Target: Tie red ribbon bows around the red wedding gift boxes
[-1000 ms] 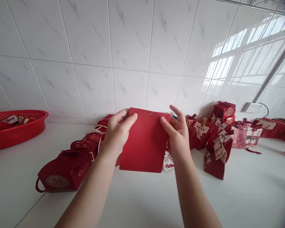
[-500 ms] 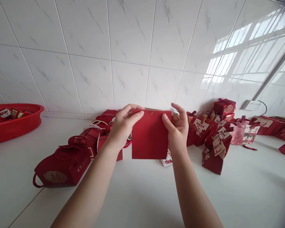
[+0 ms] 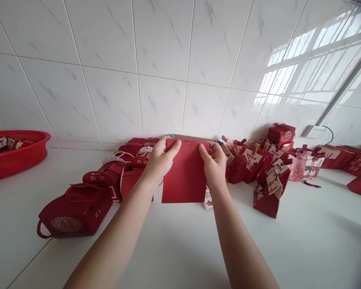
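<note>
A plain red gift box or bag panel (image 3: 185, 176) faces me, held up above the white counter, with a small hole near its top edge. My left hand (image 3: 162, 158) pinches its upper left corner, thumb in front and fingers behind. On the upper right edge, my right hand (image 3: 213, 160) is closed in the same way, its fingers mostly hidden behind the panel. Whether the red piece is flat or has depth, I cannot tell. Just behind its lower right edge shows a white printed tag (image 3: 208, 198).
Several dark red gift boxes with rope handles, the nearest being a gift box (image 3: 75, 212), stand on the left. A red plastic basket (image 3: 24, 160) with small packets is farther left. Small tagged gift bags (image 3: 270, 190) stand right, near a white power strip (image 3: 314, 131) by the tiled wall.
My right hand's fingers, raised and spread before, have folded down behind the red piece's top edge. The red piece has shifted slightly left and tilted a little.
</note>
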`<action>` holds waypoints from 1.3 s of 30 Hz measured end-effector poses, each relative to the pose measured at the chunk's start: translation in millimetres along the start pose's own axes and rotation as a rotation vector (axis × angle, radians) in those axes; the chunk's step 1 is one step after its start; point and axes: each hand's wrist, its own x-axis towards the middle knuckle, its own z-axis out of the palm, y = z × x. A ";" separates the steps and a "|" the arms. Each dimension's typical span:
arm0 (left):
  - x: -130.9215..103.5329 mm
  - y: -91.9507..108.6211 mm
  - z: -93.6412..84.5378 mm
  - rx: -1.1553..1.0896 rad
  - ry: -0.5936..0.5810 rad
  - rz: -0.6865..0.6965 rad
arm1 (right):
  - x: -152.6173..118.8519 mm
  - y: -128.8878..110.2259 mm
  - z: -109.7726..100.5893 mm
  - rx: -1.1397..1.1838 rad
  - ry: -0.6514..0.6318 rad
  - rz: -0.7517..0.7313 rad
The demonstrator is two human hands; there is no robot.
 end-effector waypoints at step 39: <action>9.0 -78.8 -20.9 0.155 -0.347 -0.594 | 31.2 64.6 -58.9 -0.824 -0.434 0.383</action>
